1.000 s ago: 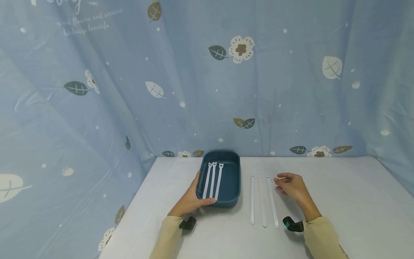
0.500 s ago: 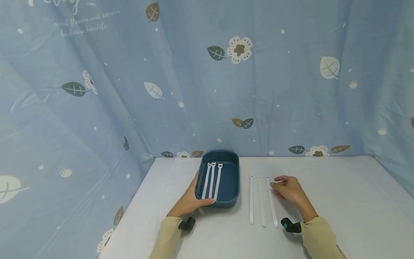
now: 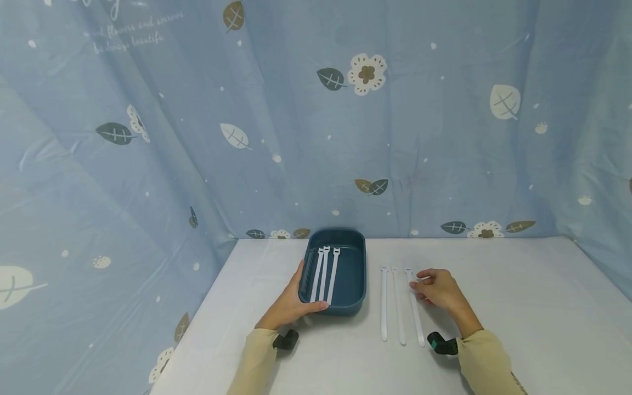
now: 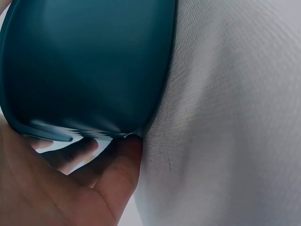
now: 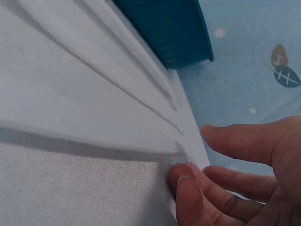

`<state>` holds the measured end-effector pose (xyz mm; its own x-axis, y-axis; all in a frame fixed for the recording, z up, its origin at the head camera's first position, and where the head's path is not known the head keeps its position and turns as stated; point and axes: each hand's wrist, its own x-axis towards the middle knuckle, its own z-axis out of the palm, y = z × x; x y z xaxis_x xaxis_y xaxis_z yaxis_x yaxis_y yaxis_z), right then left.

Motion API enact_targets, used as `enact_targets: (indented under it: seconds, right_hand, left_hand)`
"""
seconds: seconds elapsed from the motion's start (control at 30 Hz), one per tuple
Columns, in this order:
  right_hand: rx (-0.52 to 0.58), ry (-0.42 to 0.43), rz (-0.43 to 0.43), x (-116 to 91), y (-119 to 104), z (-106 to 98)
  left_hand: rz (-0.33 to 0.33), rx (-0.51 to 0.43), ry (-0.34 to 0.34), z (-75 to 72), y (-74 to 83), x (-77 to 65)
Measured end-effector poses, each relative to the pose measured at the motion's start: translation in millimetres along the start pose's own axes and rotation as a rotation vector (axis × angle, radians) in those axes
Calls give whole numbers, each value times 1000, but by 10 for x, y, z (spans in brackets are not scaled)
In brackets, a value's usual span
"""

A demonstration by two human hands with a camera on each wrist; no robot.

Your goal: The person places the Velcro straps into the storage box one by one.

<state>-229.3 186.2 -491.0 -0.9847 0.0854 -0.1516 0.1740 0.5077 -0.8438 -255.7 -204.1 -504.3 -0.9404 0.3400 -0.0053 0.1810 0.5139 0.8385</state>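
My left hand [image 3: 288,305] grips a dark teal plastic tray [image 3: 353,277] at its near left corner, thumb over the near rim and fingers along the left wall. Three white cable ties [image 3: 324,277] with slotted heads lie lengthwise inside it. To the tray's right, three more lie side by side: a left tie [image 3: 384,304], a middle tie [image 3: 399,307] and a right tie [image 3: 417,321]. My right hand [image 3: 439,287] is at the head end of the right tie. In the right wrist view the thumb [image 5: 244,141] stands apart from the bent fingers, whose tips are right at that tie's edge.
A white cloth covers the table [image 3: 533,307]. Behind and to the left hangs a blue curtain [image 3: 296,109] printed with leaves and flowers; the tray's far end stands close to it. Dark wrist devices [image 3: 442,344] sit at both sleeves.
My right hand has moved left and slightly toward me, from beside the right tie to its upper end. The left hand and the tray have stayed in place.
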Motion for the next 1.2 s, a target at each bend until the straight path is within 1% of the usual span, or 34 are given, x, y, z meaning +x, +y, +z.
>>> enact_targets:
  seconds: [0.27, 0.8, 1.03, 1.2]
  right_hand:
    - [-26, 4, 20, -1, -11, 31]
    - [-41, 1, 28, 5, -23, 54]
    - [-46, 0, 11, -2, -16, 55]
    - [-60, -1, -4, -3, -9, 57]
  left_hand:
    - [-9, -43, -2, -4, 5, -2]
    - [-22, -32, 7, 2, 7, -4]
    - [-26, -23, 5, -1, 13, -7]
    - [-21, -35, 1, 0, 15, -8]
